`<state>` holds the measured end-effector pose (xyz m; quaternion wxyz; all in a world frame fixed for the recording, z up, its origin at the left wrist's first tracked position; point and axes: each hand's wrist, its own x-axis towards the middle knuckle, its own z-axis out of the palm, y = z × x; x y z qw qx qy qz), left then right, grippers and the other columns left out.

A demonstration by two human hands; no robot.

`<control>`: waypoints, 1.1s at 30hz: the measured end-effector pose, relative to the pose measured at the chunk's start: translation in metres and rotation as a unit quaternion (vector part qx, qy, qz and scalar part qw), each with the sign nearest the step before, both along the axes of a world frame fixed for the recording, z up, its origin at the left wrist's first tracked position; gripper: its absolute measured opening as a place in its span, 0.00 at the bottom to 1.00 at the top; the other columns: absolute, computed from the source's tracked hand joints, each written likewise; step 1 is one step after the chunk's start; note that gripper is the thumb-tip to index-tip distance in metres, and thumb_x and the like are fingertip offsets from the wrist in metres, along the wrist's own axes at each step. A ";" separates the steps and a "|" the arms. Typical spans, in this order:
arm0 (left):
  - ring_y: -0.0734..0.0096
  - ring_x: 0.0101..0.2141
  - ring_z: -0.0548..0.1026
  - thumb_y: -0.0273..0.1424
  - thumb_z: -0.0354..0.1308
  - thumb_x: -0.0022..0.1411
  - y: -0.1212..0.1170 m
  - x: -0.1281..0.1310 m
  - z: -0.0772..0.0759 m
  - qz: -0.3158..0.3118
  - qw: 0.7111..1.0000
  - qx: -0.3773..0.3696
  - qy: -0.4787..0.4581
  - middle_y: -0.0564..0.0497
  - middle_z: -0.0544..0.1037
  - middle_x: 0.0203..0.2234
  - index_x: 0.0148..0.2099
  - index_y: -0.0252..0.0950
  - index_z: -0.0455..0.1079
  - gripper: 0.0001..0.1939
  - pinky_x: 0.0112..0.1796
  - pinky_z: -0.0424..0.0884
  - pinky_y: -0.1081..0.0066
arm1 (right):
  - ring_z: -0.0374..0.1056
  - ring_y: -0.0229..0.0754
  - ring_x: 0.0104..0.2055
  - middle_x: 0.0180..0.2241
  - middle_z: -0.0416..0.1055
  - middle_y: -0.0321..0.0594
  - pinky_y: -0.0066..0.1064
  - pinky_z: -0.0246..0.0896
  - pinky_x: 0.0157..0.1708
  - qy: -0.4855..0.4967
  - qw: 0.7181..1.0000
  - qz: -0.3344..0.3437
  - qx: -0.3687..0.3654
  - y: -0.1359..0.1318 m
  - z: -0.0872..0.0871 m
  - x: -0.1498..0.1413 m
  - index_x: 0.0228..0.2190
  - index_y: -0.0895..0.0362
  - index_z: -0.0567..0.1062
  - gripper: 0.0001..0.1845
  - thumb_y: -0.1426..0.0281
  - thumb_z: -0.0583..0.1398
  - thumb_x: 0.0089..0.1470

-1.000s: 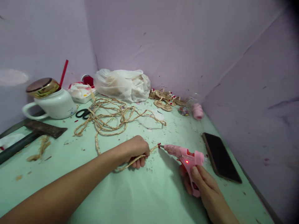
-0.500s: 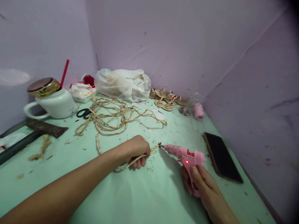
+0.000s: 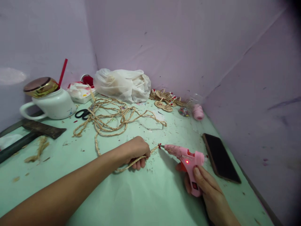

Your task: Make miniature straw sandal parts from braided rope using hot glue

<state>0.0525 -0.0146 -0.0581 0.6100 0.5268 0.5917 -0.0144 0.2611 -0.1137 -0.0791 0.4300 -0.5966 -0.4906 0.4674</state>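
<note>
Closed around a braided straw cord (image 3: pixel 135 160), my left hand (image 3: pixel 138 150) rests low over the table, with the cord's end sticking out to the right. That end carries a small red bit. My right hand (image 3: pixel 207 185) grips a pink hot glue gun (image 3: pixel 188 157) by its handle, a red light glowing on its side. The gun's metal nozzle points left and is at the red cord end; whether it touches cannot be told. Beyond my left hand lies a loose heap of the same braided cord (image 3: pixel 110 125).
A hammer (image 3: pixel 44 129), white mug (image 3: pixel 55 105) and black scissors (image 3: pixel 82 114) lie left. A plastic bag (image 3: pixel 123 84), woven straw pieces (image 3: pixel 163 105) and a pink thread spool (image 3: pixel 198 112) are at the back. A phone (image 3: pixel 221 158) lies right; walls border the table.
The view has shifted slightly, moving everything a little left in the picture. My right hand's fingers have moved at the glue gun's trigger and handle. My left hand keeps the cord.
</note>
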 end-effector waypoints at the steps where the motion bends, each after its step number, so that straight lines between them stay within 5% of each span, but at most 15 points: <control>1: 0.72 0.10 0.64 0.25 0.50 0.39 0.000 0.000 0.001 0.000 1.000 0.001 0.000 0.49 0.66 0.07 0.12 0.31 0.63 0.09 0.11 0.58 0.74 | 0.51 0.36 0.19 0.15 0.61 0.33 0.29 0.44 0.21 0.002 1.000 0.004 0.001 0.001 0.000 0.000 0.31 0.56 0.73 0.20 0.54 0.53 0.54; 7: 0.74 0.09 0.62 0.25 0.50 0.40 -0.002 0.001 0.006 0.002 1.000 0.010 0.000 0.50 0.65 0.06 0.12 0.32 0.62 0.09 0.11 0.57 0.75 | 0.50 0.35 0.16 0.13 0.62 0.33 0.28 0.42 0.18 0.052 0.998 -0.001 -0.045 0.007 0.002 0.005 0.31 0.58 0.73 0.24 0.51 0.50 0.54; 12: 0.74 0.09 0.62 0.26 0.50 0.42 -0.001 0.000 0.004 -0.001 1.000 0.001 -0.010 0.49 0.65 0.07 0.13 0.32 0.62 0.10 0.11 0.55 0.75 | 0.62 0.37 0.19 0.17 0.69 0.38 0.26 0.56 0.18 0.233 0.969 -0.028 -0.080 0.013 0.007 0.006 0.33 0.63 0.76 0.22 0.55 0.56 0.52; 16: 0.73 0.09 0.62 0.29 0.49 0.45 -0.003 -0.001 0.001 -0.002 0.999 0.025 -0.022 0.50 0.67 0.09 0.17 0.33 0.63 0.08 0.12 0.56 0.74 | 0.70 0.36 0.26 0.28 0.75 0.42 0.26 0.68 0.33 0.373 0.918 -0.050 -0.127 0.026 0.014 0.007 0.35 0.62 0.76 0.15 0.64 0.55 0.56; 21: 0.75 0.14 0.63 0.33 0.48 0.51 -0.005 -0.009 0.007 0.019 0.988 0.151 -0.024 0.55 0.66 0.13 0.23 0.35 0.61 0.09 0.16 0.56 0.76 | 0.72 0.35 0.36 0.40 0.74 0.46 0.30 0.62 0.47 0.407 0.907 -0.050 -0.098 0.046 0.027 0.010 0.36 0.62 0.74 0.16 0.71 0.47 0.60; 23: 0.74 0.18 0.66 0.34 0.49 0.53 -0.003 -0.017 0.011 0.019 0.962 0.270 0.020 0.54 0.68 0.15 0.25 0.35 0.64 0.09 0.20 0.57 0.76 | 0.71 0.37 0.38 0.43 0.73 0.46 0.34 0.62 0.48 0.408 0.909 -0.035 -0.083 0.050 0.030 0.006 0.38 0.61 0.74 0.15 0.72 0.48 0.59; 26: 0.64 0.29 0.72 0.35 0.46 0.57 0.003 -0.031 0.014 -0.009 0.872 0.451 0.191 0.48 0.75 0.24 0.30 0.36 0.70 0.13 0.27 0.60 0.72 | 0.70 0.39 0.37 0.46 0.70 0.44 0.38 0.64 0.44 0.390 0.920 -0.009 -0.039 0.051 0.029 -0.006 0.38 0.59 0.74 0.11 0.71 0.55 0.54; 29: 0.55 0.34 0.74 0.36 0.41 0.60 0.007 -0.039 0.013 -0.025 0.820 0.467 0.331 0.43 0.77 0.31 0.37 0.37 0.71 0.17 0.27 0.61 0.69 | 0.67 0.37 0.32 0.47 0.69 0.42 0.32 0.64 0.38 0.361 0.932 0.015 0.021 0.049 0.025 -0.019 0.39 0.56 0.74 0.14 0.70 0.63 0.47; 33: 0.55 0.38 0.74 0.34 0.41 0.61 0.003 -0.035 0.006 -0.042 0.791 0.506 0.342 0.43 0.76 0.40 0.46 0.36 0.68 0.17 0.31 0.64 0.67 | 0.66 0.39 0.33 0.47 0.69 0.43 0.31 0.60 0.35 0.326 0.940 0.073 0.065 0.045 0.020 -0.024 0.42 0.54 0.74 0.19 0.66 0.65 0.45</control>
